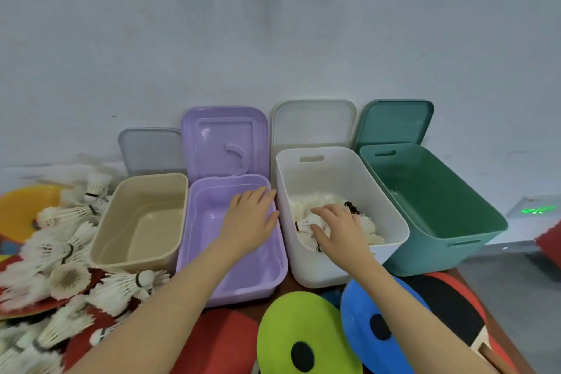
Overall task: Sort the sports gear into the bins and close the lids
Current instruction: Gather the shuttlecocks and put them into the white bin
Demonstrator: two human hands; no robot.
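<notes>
The right hand (340, 229), fingers loosely spread, touches shuttlecocks (368, 226) in the white bin (391, 218), while the left hand (252, 218) rests flat-fingered on the purple bin (243, 285).

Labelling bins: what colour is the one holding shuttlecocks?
White bin, seen from the head view.

Shuttlecock pile (45, 267) left of the beige bin (139, 222) ran off the frame edge, paddle (464, 322) cut off below, right hand (337, 228) hid shuttlecocks beneath.
</notes>
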